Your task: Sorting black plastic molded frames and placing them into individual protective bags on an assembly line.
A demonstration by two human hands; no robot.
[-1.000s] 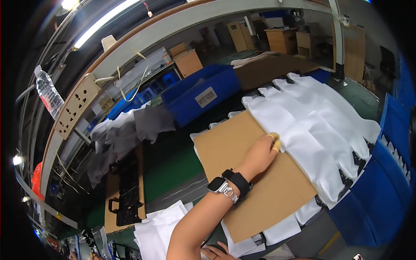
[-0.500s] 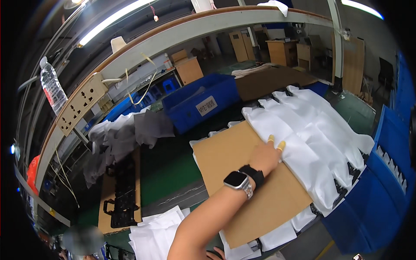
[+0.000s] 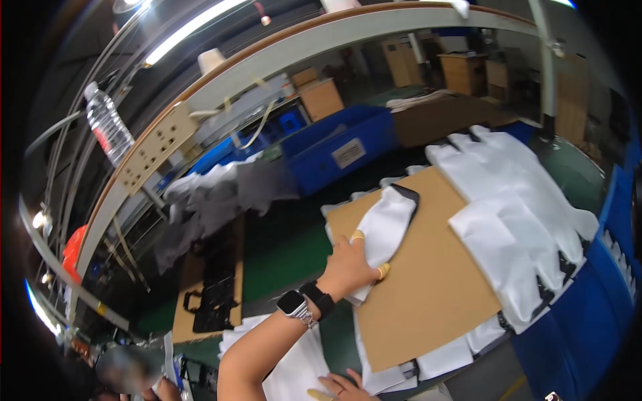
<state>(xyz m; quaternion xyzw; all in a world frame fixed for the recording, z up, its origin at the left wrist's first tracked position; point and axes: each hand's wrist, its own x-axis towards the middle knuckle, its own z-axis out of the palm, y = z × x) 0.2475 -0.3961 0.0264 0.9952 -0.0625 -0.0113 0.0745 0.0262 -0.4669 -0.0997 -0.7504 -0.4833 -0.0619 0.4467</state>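
My left hand [image 3: 351, 267], wearing a watch and yellow finger covers, grips a black part wrapped in a white sheet [image 3: 386, 224]. The wrapped part lies tilted over the left side of a flat brown cardboard sheet [image 3: 435, 281]. At the bottom edge, my right hand [image 3: 342, 387] is partly visible, fingers apart, beside a stack of white sheets [image 3: 294, 361]. Under the cardboard, more white-wrapped parts [image 3: 445, 361] show at its edges. To its right lie several white-wrapped parts [image 3: 515, 220] in a row, black ends showing.
A blue bin [image 3: 314, 157] stands behind the cardboard. On the left, a black plastic frame [image 3: 217, 304] rests on a cardboard strip [image 3: 184, 321]. A rail with sockets [image 3: 157, 147] crosses above, a bottle [image 3: 107, 123] beside it. Another person's hand [image 3: 166, 389] shows lower left.
My left hand has moved left from the row onto the cardboard, bringing a white-wrapped part with it. More of my right hand shows at the bottom. The view has shifted somewhat.
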